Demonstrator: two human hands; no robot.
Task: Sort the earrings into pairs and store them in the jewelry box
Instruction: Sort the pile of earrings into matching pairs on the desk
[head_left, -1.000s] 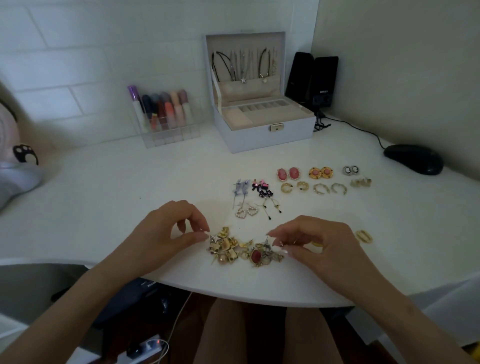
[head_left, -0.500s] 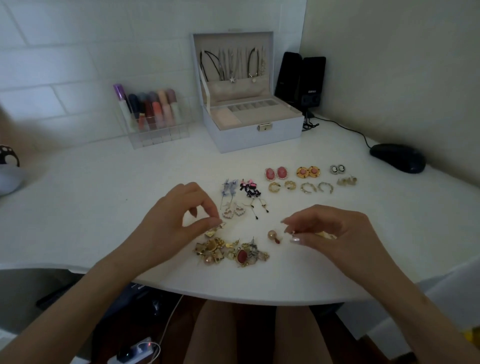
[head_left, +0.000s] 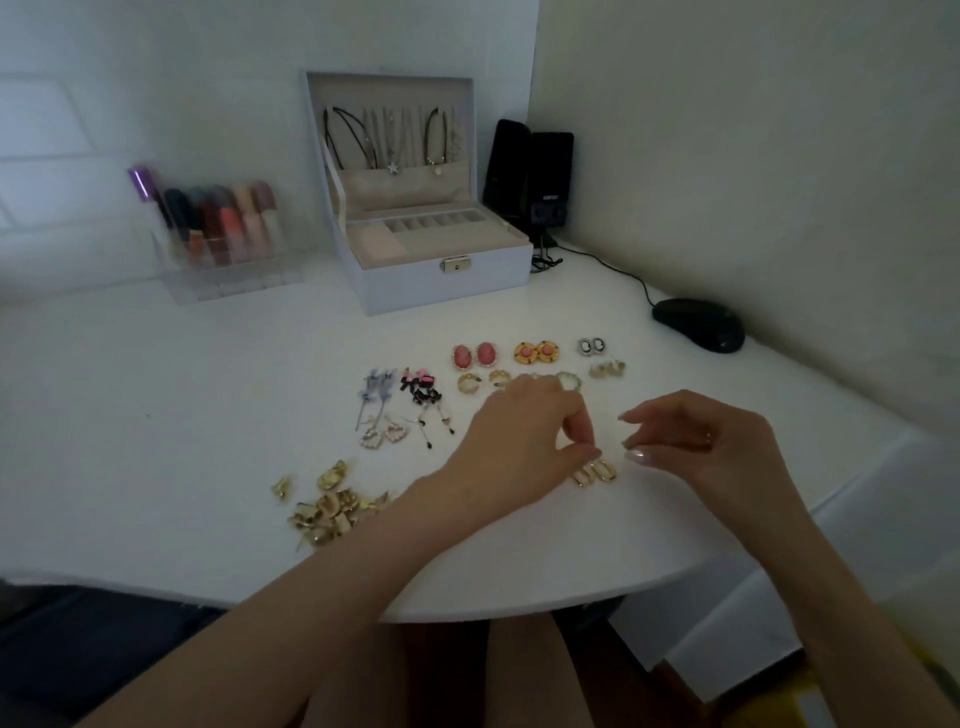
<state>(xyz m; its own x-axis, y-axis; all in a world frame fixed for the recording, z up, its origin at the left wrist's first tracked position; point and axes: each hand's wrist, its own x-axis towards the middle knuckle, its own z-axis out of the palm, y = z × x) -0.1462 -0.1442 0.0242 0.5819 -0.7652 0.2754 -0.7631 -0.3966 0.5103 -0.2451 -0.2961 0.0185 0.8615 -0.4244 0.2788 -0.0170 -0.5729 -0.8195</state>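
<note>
Two gold oval hoop earrings (head_left: 596, 473) lie side by side on the white table (head_left: 156, 415). My left hand (head_left: 524, 441) reaches across and pinches the left hoop with thumb and fingertip. Just right of the hoops hovers my right hand (head_left: 696, 441), fingers loosely curled, holding nothing. An unsorted pile of gold earrings (head_left: 327, 512) lies at the front left. Sorted pairs lie in rows behind: pink ovals (head_left: 475, 356), orange rounds (head_left: 535, 352), silver cameos (head_left: 592, 345), blue tassels (head_left: 376, 392), black bows (head_left: 421, 389), pearl hearts (head_left: 384, 436). The jewelry box (head_left: 447, 283) stands open at the back.
A black mouse (head_left: 698, 325) with its cable lies at the right by the wall. Black speakers (head_left: 530, 176) stand beside the box. A clear lipstick organizer (head_left: 223, 234) is at the back left. The table's curved front edge runs just below my forearms.
My left hand moved from the pile to the right with a gold hoop, now beside the matching hoop. My right hand shifted right. The camera view turned right.
</note>
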